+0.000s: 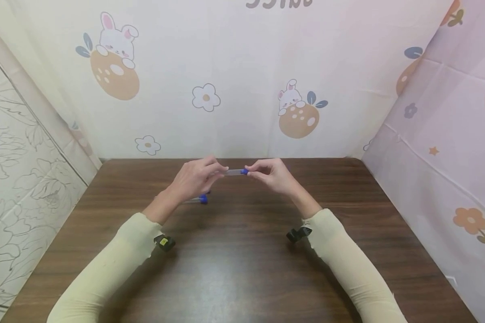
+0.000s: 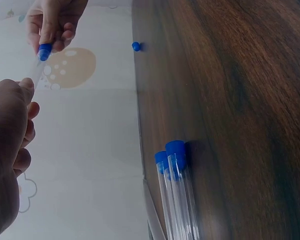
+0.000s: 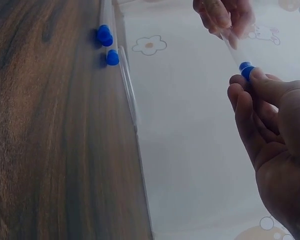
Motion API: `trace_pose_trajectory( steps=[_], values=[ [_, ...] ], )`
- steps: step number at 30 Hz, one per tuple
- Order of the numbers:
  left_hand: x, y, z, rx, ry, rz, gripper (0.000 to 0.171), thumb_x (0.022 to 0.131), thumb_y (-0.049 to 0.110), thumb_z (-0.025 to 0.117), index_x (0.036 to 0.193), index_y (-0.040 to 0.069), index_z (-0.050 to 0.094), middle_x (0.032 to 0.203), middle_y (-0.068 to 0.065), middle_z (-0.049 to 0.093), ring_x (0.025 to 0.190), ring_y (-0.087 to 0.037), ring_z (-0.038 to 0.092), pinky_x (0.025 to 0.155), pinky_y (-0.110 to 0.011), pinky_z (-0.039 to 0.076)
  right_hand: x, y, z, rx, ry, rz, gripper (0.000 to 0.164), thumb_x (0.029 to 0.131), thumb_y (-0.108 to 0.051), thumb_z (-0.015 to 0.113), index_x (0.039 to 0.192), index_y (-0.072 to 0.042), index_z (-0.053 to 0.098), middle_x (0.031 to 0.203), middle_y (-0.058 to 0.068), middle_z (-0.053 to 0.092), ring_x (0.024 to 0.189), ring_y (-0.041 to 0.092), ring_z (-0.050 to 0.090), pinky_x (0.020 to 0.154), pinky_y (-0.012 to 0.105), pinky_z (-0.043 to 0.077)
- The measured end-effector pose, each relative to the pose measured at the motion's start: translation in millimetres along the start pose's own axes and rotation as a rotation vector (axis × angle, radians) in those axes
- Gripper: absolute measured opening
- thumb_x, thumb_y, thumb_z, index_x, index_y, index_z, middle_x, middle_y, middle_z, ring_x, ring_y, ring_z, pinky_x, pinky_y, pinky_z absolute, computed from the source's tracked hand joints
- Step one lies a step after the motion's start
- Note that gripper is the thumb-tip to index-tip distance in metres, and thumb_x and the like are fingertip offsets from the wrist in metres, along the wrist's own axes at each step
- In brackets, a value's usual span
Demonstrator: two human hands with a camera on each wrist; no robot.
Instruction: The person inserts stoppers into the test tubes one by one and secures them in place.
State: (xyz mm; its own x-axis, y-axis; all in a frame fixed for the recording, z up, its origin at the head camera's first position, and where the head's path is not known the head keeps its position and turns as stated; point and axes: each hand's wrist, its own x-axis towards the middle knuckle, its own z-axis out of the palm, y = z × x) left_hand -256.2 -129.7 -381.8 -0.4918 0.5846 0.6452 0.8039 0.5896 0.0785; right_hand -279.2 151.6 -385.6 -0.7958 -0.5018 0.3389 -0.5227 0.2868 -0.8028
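Note:
A clear test tube [image 1: 234,172] with a blue cap [image 1: 244,171] at one end is held roughly level above the back of the table. My left hand [image 1: 198,176] grips the tube's body near the other end. With thumb and fingertips my right hand [image 1: 272,175] pinches the blue cap, which sits at the tube's mouth; how deep it is seated I cannot tell. In the left wrist view, several capped test tubes [image 2: 177,190] lie together on the table. The right wrist view shows a clear tube [image 3: 129,87] without a visible cap beside them.
A loose blue cap [image 2: 136,46] lies near the back edge of the brown wooden table [image 1: 226,260]. Behind the table hangs a printed curtain [image 1: 242,112], with more patterned cloth [image 1: 440,148] on the right side.

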Motion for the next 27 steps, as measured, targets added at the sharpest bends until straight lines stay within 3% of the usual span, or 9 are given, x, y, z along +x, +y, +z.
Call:
trace_pose_trajectory(
  steps=[10, 13, 19, 27],
  values=[
    [-1.5, -0.7, 1.9, 0.007, 0.012, 0.006, 0.016, 0.091, 0.02, 0.076, 0.107, 0.018, 0.076, 0.09, 0.003, 0.067, 0.056, -0.007, 0.05, 0.05, -0.018, 0.038, -0.9, -3.3, 1.4, -0.028, -0.01, 0.012, 0.015, 0.092, -0.008, 0.072, 0.105, -0.004, 0.077, 0.107, 0.016, 0.078, 0.081, 0.013, 0.076, 0.077, 0.044, 0.063],
    [-1.0, 0.1, 1.6, 0.006, 0.006, 0.001, 0.016, 0.092, 0.021, 0.074, 0.107, 0.018, 0.076, 0.089, 0.003, 0.067, 0.056, -0.007, 0.05, 0.05, -0.018, 0.038, -0.7, -3.7, 1.0, -0.02, -0.017, 0.0, 0.013, 0.092, -0.005, 0.071, 0.104, -0.003, 0.077, 0.104, 0.017, 0.078, 0.081, 0.023, 0.077, 0.077, 0.046, 0.063],
    [-0.8, 1.9, 0.6, -0.001, -0.006, -0.006, 0.017, 0.091, 0.018, 0.075, 0.108, 0.018, 0.076, 0.086, 0.004, 0.065, 0.056, -0.007, 0.048, 0.049, -0.018, 0.035, -1.2, -3.1, 0.6, 0.0, -0.032, -0.013, 0.012, 0.092, -0.004, 0.07, 0.102, -0.001, 0.077, 0.096, 0.018, 0.078, 0.078, 0.027, 0.076, 0.076, 0.054, 0.061],
    [0.8, 4.4, 2.0, -0.031, 0.016, 0.011, 0.014, 0.092, 0.018, 0.074, 0.105, 0.015, 0.077, 0.087, 0.003, 0.066, 0.056, -0.008, 0.05, 0.048, -0.019, 0.037, -1.7, 0.1, -2.6, 0.009, -0.041, -0.001, 0.014, 0.091, -0.006, 0.072, 0.104, -0.003, 0.077, 0.093, 0.017, 0.078, 0.083, 0.043, 0.074, 0.077, 0.046, 0.063]
  ],
)
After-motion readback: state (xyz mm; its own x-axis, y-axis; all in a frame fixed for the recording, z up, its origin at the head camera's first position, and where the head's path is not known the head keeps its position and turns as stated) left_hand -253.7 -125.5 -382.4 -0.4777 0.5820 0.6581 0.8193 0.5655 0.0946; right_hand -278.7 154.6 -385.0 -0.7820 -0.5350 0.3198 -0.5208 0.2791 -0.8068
